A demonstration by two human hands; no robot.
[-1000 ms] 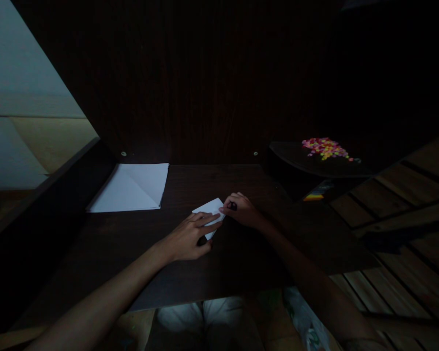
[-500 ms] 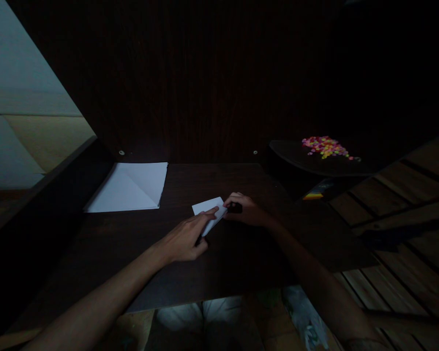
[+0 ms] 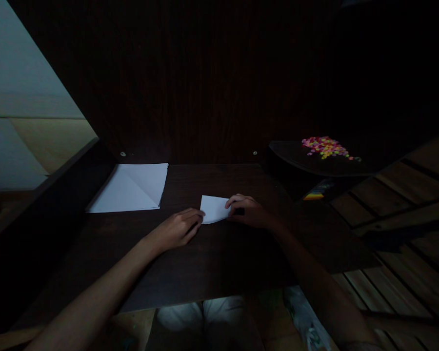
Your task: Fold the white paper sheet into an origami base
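Note:
A small folded piece of white paper lies on the dark wooden desk between my two hands. My left hand has its fingers closed on the paper's left edge near the lower corner. At the right edge, my right hand pinches the paper between thumb and bent fingers. The paper's lower edge curves slightly. Left of my hands rests a stack of white paper sheets, the top one with a diagonal crease.
Small pink, yellow and red pieces are heaped on a raised curved shelf at the right. A dark side panel bounds the desk on the left, and a tall back panel rises behind. Wooden slats lie to the right.
My left hand has drawn back from on top of the paper to its left edge. The paper has turned from slanted to nearly level, with my right hand still at its right edge.

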